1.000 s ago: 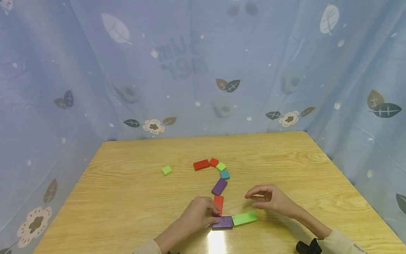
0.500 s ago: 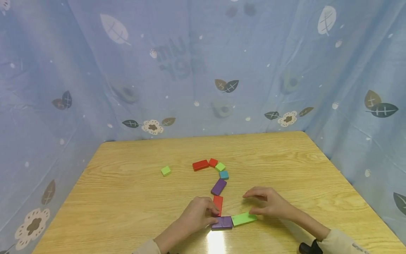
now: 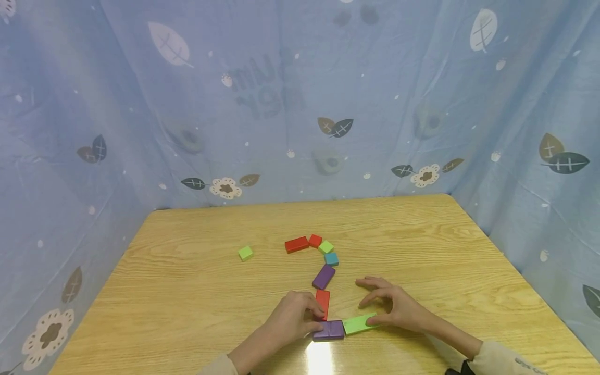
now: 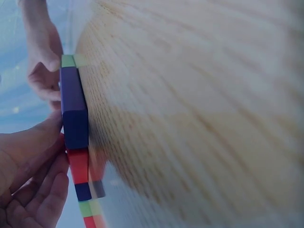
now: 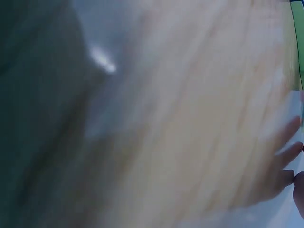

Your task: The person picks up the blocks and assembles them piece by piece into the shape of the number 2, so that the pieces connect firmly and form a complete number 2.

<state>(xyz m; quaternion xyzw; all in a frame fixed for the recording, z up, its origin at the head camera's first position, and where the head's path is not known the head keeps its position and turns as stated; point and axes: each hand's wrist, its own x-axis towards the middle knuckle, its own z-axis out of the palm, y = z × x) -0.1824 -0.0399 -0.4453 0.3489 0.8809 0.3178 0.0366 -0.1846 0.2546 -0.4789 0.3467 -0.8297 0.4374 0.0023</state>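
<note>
In the head view my left hand (image 3: 291, 315) rests at a purple block (image 3: 328, 330) near the table's front. Its thumb touches the block's left end and its forefinger lies by the near end of a red block (image 3: 322, 304). The left wrist view shows this thumb (image 4: 45, 130) against the purple block (image 4: 74, 107). My right hand (image 3: 398, 308) is over a light green block (image 3: 358, 324), whose left end meets the purple block. The right thumb is on the green block's right end, with the other fingers spread beyond it. In the right wrist view the green block (image 5: 298, 38) shows only at the edge.
Beyond the red block a curved row continues with a purple block (image 3: 324, 276), a blue block (image 3: 331, 259), a small green block (image 3: 325, 247), a small red block (image 3: 315, 240) and a long red block (image 3: 297, 245). A lone green block (image 3: 245, 253) lies left on the wooden table (image 3: 187, 291).
My right hand has come down and slightly left, so its thumb now meets the green block and its fingers have spread. My left hand and the blocks stay in place.
</note>
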